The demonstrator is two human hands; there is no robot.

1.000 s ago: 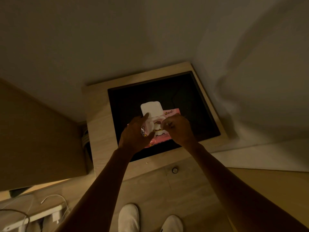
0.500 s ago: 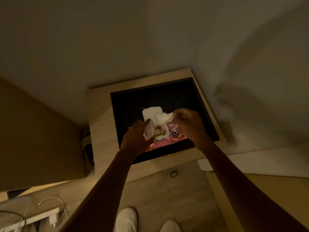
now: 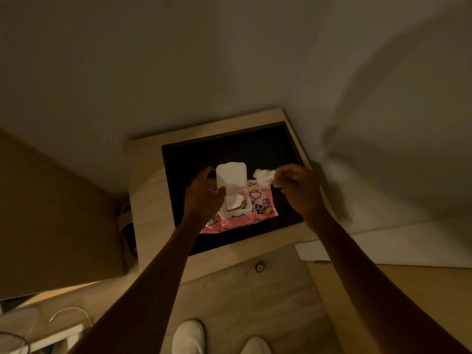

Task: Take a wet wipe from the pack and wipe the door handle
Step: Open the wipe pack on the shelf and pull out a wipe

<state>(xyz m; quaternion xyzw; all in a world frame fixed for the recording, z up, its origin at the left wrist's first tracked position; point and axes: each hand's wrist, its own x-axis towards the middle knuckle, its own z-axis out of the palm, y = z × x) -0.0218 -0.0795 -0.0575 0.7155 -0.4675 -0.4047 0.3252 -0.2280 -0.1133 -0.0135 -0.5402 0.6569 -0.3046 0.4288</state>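
A pink wet-wipe pack [image 3: 258, 212] with cartoon prints lies on the black top of a small wooden side table [image 3: 148, 190]. Its white flip lid [image 3: 231, 173] stands open, and a bit of white wipe shows in the opening. My left hand [image 3: 204, 198] rests on the pack's left side beside the lid, holding it down. My right hand [image 3: 297, 186] is raised to the right of the lid and pinches a crumpled white wet wipe [image 3: 264, 177], which hangs free of the pack. No door handle is in view.
White walls meet in a corner behind the table. A wooden panel [image 3: 51, 213] stands at the left, with dark slippers [image 3: 126, 226] in the gap beside the table. A power strip with white cables [image 3: 51, 330] lies at bottom left. My white slippers [image 3: 189, 335] stand on the wooden floor.
My right hand has pulled the wipe out of the pack's opening and moved up and to the right with it. My left hand has stayed on the pack.
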